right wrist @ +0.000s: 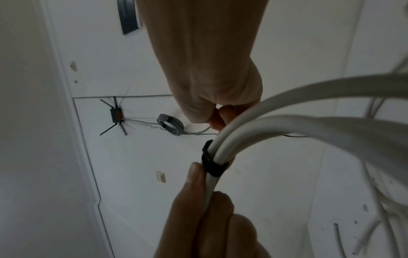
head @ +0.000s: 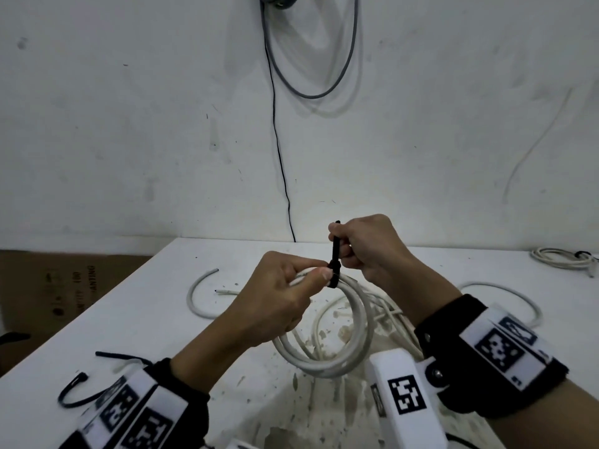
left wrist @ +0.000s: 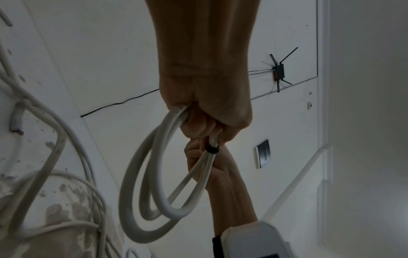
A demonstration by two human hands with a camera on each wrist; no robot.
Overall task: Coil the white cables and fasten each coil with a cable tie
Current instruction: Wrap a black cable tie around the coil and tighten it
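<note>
A white cable coil hangs above the white table, held by my left hand, whose thumb and fingers pinch the bundled strands just left of a black cable tie. The tie wraps the bundle. My right hand grips the tie's free tail, which stands upward. In the left wrist view the coil loops below my fist, the tie snug round it. In the right wrist view the tie bands the strands.
Loose white cables lie under the coil, and a curved piece to the left. A tied coil rests at the far right. Spare black ties lie near the left front edge. A cardboard box stands beside the table.
</note>
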